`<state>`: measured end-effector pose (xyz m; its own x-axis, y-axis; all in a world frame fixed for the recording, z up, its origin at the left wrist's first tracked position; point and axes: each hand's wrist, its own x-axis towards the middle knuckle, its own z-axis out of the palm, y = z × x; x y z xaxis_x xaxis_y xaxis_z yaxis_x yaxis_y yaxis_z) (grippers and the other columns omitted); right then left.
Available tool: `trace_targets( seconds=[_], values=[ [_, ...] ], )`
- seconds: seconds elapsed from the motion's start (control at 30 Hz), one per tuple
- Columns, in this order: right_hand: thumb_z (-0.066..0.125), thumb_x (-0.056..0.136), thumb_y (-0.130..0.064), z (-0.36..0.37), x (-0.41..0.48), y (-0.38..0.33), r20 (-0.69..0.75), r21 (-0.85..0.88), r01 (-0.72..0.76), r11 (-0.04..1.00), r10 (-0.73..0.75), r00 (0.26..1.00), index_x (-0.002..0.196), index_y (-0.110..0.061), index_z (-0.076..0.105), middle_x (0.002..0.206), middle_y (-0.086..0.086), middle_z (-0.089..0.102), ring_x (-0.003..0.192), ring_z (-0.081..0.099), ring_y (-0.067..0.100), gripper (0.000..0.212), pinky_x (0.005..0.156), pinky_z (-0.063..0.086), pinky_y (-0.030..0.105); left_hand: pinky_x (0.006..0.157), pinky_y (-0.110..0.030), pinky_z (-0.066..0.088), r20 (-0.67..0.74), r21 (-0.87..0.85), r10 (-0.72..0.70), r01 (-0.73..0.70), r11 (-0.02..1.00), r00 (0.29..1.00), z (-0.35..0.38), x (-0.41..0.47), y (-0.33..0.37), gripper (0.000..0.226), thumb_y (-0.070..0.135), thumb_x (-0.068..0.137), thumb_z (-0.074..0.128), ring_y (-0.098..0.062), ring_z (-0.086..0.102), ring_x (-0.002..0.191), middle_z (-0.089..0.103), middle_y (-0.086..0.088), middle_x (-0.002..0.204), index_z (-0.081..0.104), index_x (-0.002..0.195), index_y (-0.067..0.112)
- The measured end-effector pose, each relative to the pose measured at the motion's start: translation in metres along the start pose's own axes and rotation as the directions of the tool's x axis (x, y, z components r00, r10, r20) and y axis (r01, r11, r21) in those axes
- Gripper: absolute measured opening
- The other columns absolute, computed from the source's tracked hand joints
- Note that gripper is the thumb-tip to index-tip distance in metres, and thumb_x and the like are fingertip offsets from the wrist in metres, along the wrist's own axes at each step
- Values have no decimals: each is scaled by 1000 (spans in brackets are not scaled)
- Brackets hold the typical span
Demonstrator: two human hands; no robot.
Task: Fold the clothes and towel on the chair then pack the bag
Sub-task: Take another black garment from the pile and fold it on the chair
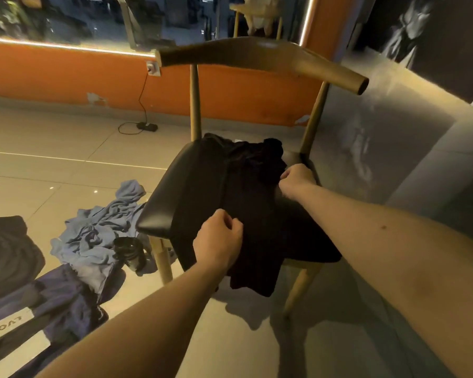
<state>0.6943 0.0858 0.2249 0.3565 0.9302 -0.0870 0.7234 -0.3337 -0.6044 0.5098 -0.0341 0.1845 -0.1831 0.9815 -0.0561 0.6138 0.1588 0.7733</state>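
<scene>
A black garment (253, 203) lies spread over the black seat of a wooden chair (170, 197), its lower end hanging past the front edge. My left hand (219, 240) pinches the cloth near the seat's front. My right hand (298, 180) grips the garment's right edge further back. A crumpled light blue cloth (93, 236) lies on the floor left of the chair. A dark blue garment with a white label (55, 309) lies at the lower left. No bag is clearly visible.
A dark bundle (9, 255) sits at the far left. A black bottle (130, 252) lies on the floor by the chair's front left leg. An orange wall with a socket and trailing cable (145, 124) runs behind. Tiled floor stretches left of the chair.
</scene>
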Motion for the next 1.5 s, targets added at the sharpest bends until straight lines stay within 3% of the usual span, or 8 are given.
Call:
trace_targets(
  seconds=[0.17, 0.4, 0.57, 0.73, 0.9, 1.1, 1.2, 1.5],
  values=[
    [63, 95, -8, -2, 29, 8, -15, 58, -74, 996, 75, 997, 118, -14, 65, 123, 6, 61, 111, 60, 25, 24, 82, 43, 29, 82, -35, 57, 82, 22, 73, -75, 997, 994, -2, 75, 34, 13, 34, 99, 62, -12, 63, 88, 64, 6, 99, 60, 109, 25],
    [72, 91, -18, 5, 86, -7, 181, 113, -35, 993, 14, 983, 147, -13, 43, 136, 9, 54, 127, 54, 31, 63, 91, 44, 32, 112, -43, 44, 91, 266, 291, -305, 914, 952, 30, 185, 61, 65, 28, 92, 72, -22, 42, 137, 46, -1, 148, 44, 150, 23],
    [69, 95, -25, 7, 124, -11, 154, 144, -58, 988, 35, 987, 114, -17, 71, 110, 3, 68, 105, 65, 22, 20, 86, 51, 30, 115, -45, 38, 342, 358, 364, -479, 802, 866, 42, 224, 74, 45, 32, 96, 68, -23, 41, 136, 53, 1, 145, 58, 140, 28],
    [65, 99, -20, 1, 147, -54, 115, 372, 45, 927, -94, 989, 114, -15, 69, 106, 1, 66, 84, 69, 17, 17, 77, 62, 30, 79, -27, 55, 261, -166, 177, -136, 977, 949, 33, 239, 74, 25, 22, 101, 60, -12, 66, 94, 66, 1, 110, 58, 126, 19],
    [52, 103, -4, 13, 176, -96, 184, 737, -62, 673, -112, 977, 124, -6, 63, 114, 10, 68, 102, 69, 23, 24, 75, 63, 30, 105, -48, 51, 178, -438, -62, 135, 889, 982, 19, 254, 55, 42, 18, 100, 57, -26, 63, 115, 62, -8, 124, 47, 140, 11],
    [49, 93, 5, 39, 216, -57, 64, 143, 127, 981, -137, 988, 130, -23, 61, 129, -1, 63, 124, 55, 22, 48, 107, 46, 39, 91, -40, 59, 254, -456, -143, 248, 855, 957, 6, 272, 49, 75, 33, 93, 73, -24, 67, 98, 56, -12, 138, 32, 153, 15],
    [53, 83, 7, 47, 228, -38, 222, 76, 153, 985, -167, 961, 140, -32, 54, 139, -4, 56, 136, 43, 26, 69, 115, 37, 48, 88, -38, 61, 125, -338, -80, 119, 933, 989, 11, 280, 48, 36, 22, 95, 71, -17, 66, 91, 64, -7, 122, 60, 128, 13],
    [57, 101, -26, 48, 251, -34, -99, 90, 195, 977, -186, 977, 105, -36, 69, 111, -6, 66, 111, 51, 18, 16, 91, 24, 37, 87, -32, 46, -49, -308, -126, 106, 946, 991, 3, 289, 34, 30, 9, 98, 59, -19, 58, 108, 58, -5, 119, 52, 127, 13]
  ],
)
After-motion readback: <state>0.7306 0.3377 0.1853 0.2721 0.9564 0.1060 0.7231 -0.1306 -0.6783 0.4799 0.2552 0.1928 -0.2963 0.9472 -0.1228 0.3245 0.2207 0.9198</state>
